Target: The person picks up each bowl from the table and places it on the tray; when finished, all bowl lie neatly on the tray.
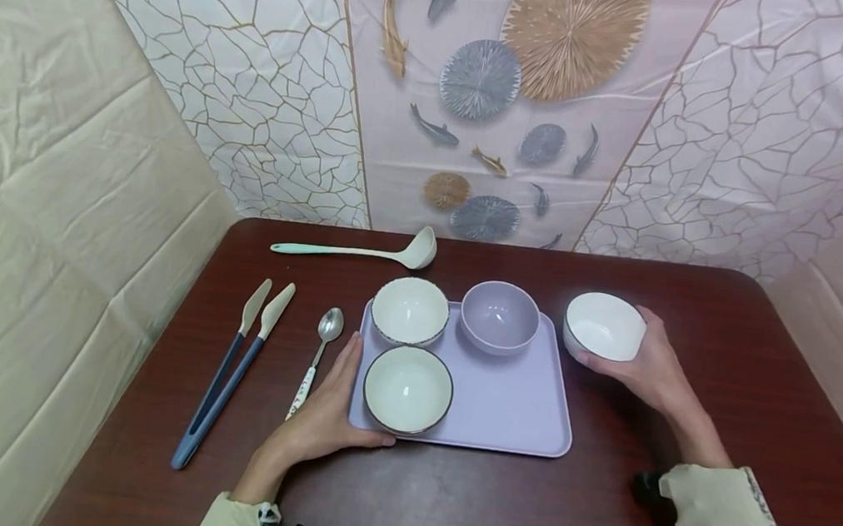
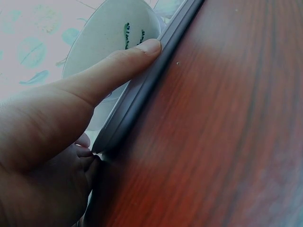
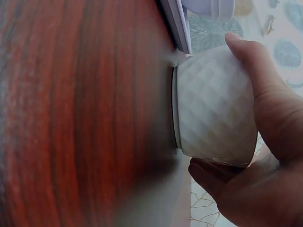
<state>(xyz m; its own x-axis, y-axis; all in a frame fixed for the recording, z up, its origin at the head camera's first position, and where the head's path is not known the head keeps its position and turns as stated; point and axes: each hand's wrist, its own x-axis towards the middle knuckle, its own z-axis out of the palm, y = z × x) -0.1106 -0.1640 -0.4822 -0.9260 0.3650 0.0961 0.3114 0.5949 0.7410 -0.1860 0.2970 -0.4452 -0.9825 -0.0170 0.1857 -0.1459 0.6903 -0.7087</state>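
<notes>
My right hand (image 1: 657, 363) grips a white bowl (image 1: 604, 327) with a quilted outside at the tray's right, thumb on the near side and fingers round the far side. The bowl (image 3: 215, 106) is upright and very close to the tabletop; contact is unclear. My left hand (image 1: 329, 414) spans the front left corner of a lilac tray (image 1: 505, 421), its thumb (image 2: 113, 68) straight along the front rim, fingers along the left side. Near that hand, a dark-rimmed white bowl (image 1: 408, 390) sits on the tray. Behind it are another white bowl (image 1: 410, 310) and a lilac bowl (image 1: 499, 317).
A metal spoon (image 1: 320, 346) with a patterned handle lies partly behind my left hand. Farther left are blue-handled tongs (image 1: 226, 388) with cream tips. A ladle (image 1: 392, 255) lies behind the tray on the dark wooden table (image 1: 445, 503). Patterned cloth hangs behind.
</notes>
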